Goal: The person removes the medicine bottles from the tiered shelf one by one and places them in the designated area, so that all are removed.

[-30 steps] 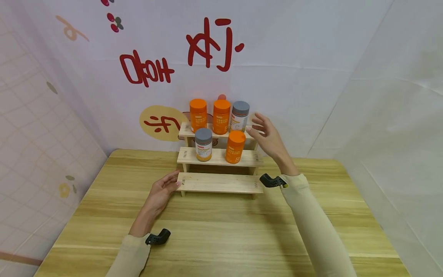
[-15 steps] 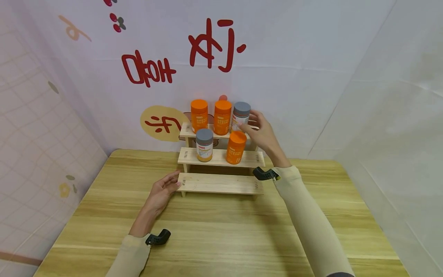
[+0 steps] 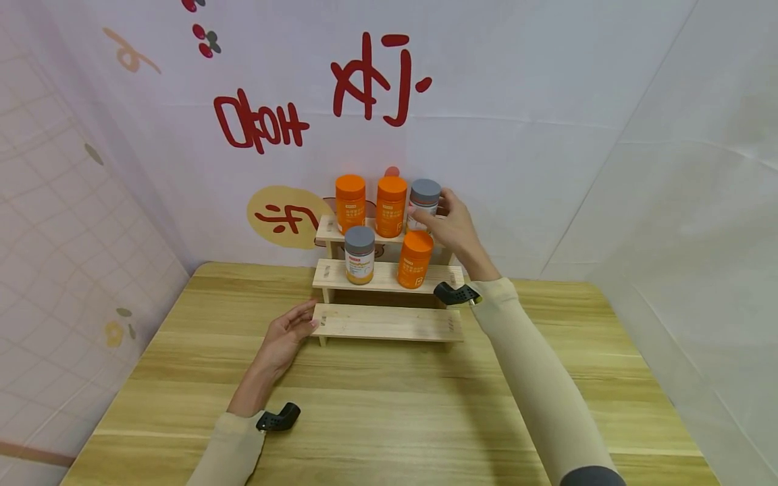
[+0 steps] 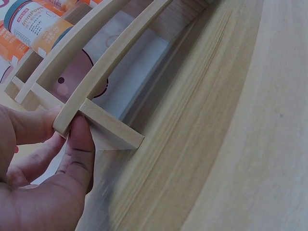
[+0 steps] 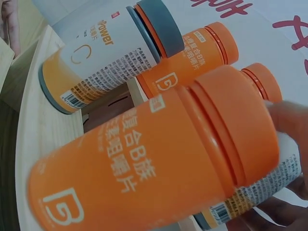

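Note:
My right hand (image 3: 454, 226) holds a grey-lidded supplement bottle (image 3: 425, 192) at the right end of the rack's top step, thumb in front and fingers behind. In the right wrist view, an orange bottle (image 5: 130, 159) hides most of that grey-lidded one (image 5: 276, 180). At the lower left, my left hand (image 3: 286, 341) pinches the left end of the bottom step of the wooden three-step rack (image 3: 389, 322). The left wrist view shows thumb and fingers on the board's end (image 4: 67, 118).
Two orange bottles (image 3: 350, 206) (image 3: 391, 208) stand left of the held one on the top step. The middle step carries a grey-lidded bottle (image 3: 360, 256) and an orange bottle (image 3: 416, 260). The rack stands on a wooden table (image 3: 365, 418) before a white printed backdrop (image 3: 516, 81).
My right hand has moved left from beside the top step and taken hold of the grey-lidded bottle. The left hand keeps its place on the rack.

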The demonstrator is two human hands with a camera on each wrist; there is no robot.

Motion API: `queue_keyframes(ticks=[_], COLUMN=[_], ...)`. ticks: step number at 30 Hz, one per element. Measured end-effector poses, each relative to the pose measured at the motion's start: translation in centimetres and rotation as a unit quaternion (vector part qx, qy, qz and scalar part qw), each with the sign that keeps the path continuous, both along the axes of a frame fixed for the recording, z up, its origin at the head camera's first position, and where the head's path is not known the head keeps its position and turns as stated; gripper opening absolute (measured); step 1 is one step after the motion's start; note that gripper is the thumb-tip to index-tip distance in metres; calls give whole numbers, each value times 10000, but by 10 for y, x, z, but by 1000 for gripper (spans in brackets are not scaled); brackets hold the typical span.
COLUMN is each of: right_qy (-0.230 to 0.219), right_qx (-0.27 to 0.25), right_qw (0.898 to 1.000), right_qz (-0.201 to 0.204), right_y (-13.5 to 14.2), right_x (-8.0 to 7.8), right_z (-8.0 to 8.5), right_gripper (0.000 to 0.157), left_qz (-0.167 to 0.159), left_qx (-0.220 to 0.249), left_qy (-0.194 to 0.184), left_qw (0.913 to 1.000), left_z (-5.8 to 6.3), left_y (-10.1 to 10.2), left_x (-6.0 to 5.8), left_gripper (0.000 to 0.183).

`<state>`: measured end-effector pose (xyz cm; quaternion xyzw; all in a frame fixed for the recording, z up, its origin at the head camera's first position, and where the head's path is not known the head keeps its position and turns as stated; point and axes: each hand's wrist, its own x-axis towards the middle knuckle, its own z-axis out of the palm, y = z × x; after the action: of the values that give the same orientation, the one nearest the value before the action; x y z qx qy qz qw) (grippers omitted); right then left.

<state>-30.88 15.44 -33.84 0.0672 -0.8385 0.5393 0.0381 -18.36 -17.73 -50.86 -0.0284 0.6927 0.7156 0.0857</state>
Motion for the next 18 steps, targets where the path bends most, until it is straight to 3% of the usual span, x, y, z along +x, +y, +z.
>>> queue_keyframes(ticks=[6, 18], right_qy=[156, 397], right_qx=[-201, -472], right_qw=[9996, 9980], right_qz=[-131, -116], right_y=[-4, -1], right_x=[0, -1], right_z=[-1, -10], right_gripper=[63, 64], left_qz=[36, 78], left_qx=[66, 102], left_qy=[-5, -31], left_qw=[10000, 9999], left_z=[0, 2], left_y=[0, 1], left_x=[0, 1], left_gripper=[55, 55])
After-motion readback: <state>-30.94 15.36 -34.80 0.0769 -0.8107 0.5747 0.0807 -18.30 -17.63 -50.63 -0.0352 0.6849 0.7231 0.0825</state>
